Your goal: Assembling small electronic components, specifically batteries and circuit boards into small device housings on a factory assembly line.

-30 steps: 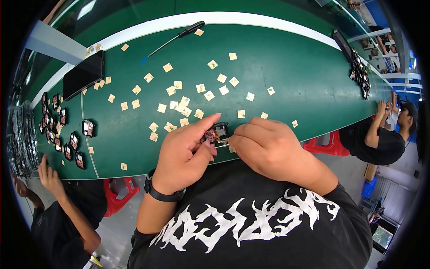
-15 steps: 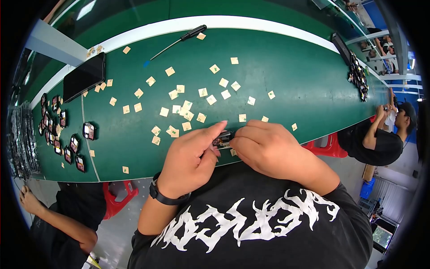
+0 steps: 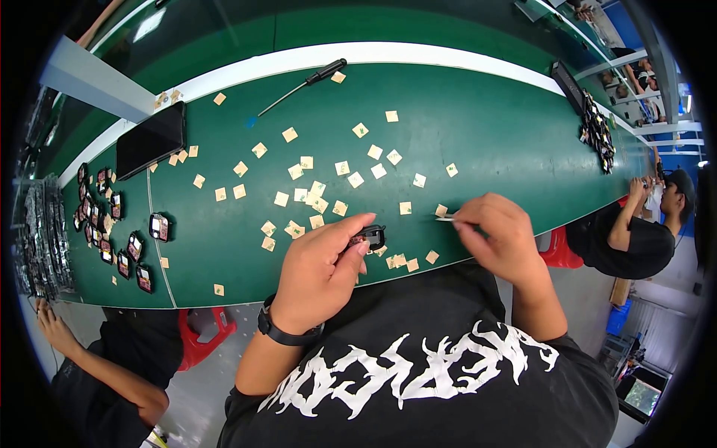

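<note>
My left hand (image 3: 323,261) is closed around a small black square-cornered device (image 3: 376,237), thumb and forefinger along its sides. The device is held low over the near edge of the green table. To its right, my right hand (image 3: 494,233) pinches a thin pale piece (image 3: 445,219) between thumb and forefinger, seen nearly edge-on and apart from the device. Just behind that piece lies a cream paper square (image 3: 441,210). A few more cream squares (image 3: 412,265) lie by the table edge between my hands.
Many cream squares (image 3: 317,188) are scattered over the green table (image 3: 493,134). A screwdriver (image 3: 306,84) lies at the back. At left are a black tablet-like slab (image 3: 153,140) and several small black devices (image 3: 143,278). Dark parts (image 3: 597,138) are piled far right. People sit on both sides.
My right hand has drawn away from the device to the right, with a thin pale piece in its fingers. My left hand still holds the device, now more exposed.
</note>
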`<act>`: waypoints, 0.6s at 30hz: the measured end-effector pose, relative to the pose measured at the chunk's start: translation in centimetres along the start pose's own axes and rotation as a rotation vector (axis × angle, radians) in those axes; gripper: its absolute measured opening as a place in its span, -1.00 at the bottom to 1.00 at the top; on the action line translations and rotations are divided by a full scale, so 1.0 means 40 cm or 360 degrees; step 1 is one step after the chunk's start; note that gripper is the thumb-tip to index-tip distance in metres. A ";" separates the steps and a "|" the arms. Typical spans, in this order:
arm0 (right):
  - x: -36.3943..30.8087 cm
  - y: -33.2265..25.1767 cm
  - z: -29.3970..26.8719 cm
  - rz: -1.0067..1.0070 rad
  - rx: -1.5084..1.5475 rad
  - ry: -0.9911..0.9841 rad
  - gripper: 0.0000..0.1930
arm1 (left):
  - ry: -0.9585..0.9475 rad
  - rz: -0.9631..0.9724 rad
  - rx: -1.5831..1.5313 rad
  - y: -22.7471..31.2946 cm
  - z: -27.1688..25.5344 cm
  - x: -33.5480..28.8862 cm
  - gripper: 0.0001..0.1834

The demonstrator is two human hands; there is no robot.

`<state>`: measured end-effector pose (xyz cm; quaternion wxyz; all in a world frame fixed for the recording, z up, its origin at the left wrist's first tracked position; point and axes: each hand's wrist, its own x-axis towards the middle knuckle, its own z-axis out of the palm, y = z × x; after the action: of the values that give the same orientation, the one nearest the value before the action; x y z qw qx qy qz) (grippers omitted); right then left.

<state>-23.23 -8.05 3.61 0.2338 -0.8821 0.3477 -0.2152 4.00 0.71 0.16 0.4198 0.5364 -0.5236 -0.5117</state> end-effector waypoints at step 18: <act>-0.161 0.504 -0.234 0.1041 -0.0822 0.1253 -0.79 | 0.0161 -0.0221 -0.0499 0.002 0.005 0.006 -0.57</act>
<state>-42.94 -18.97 -1.65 -0.0821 -0.6103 0.7048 -0.3521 3.79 0.46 0.19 0.4879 0.5242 -0.3773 -0.5872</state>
